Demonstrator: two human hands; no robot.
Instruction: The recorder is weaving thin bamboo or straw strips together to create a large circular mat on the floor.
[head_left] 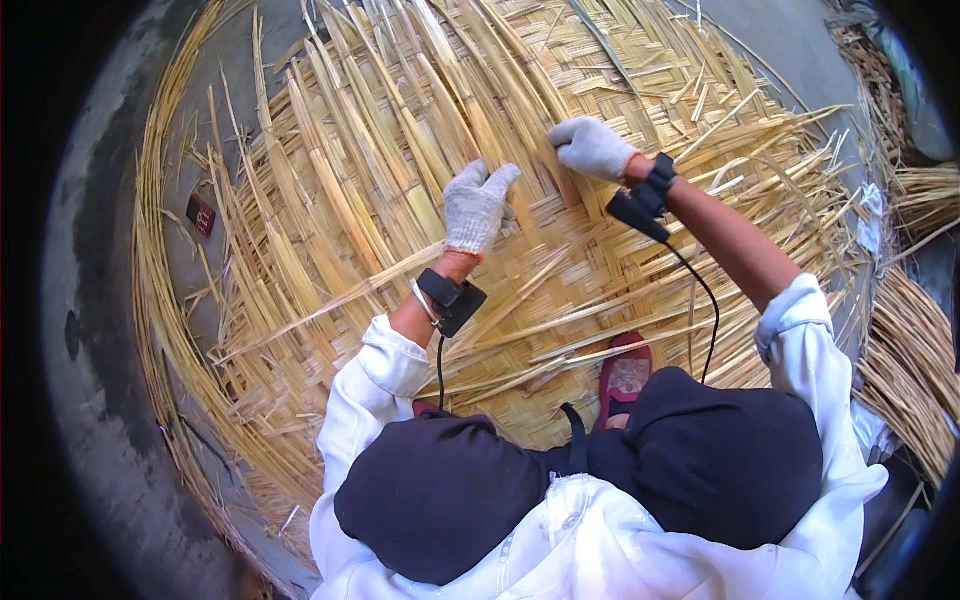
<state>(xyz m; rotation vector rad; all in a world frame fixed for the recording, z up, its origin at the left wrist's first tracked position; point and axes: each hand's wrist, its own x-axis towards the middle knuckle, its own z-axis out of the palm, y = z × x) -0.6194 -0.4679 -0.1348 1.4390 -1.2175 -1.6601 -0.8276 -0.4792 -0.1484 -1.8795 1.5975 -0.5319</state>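
A large mat of woven bamboo strips point(560, 270) lies beneath both of my hands. My left hand point(476, 206), in a white knit glove, rests low over the weave with thumb and forefinger apart. To its right and a little farther away, my right hand point(592, 148), gloved the same way, has its fingers curled in at the edge of a long bamboo strip point(520, 75). The fingers seem closed on that strip, though the glove hides the contact. Long loose strips run from near my hands toward the far edge. A pale strip point(350, 296) crosses the mat left of my left wrist.
My shoe point(625, 375) stands on the mat. Long strip ends point(160, 250) curve along the left side, beside a small dark red object point(201, 215). At the right lies a bundle of thin strips point(910, 360). Cables hang from devices strapped on both wrists.
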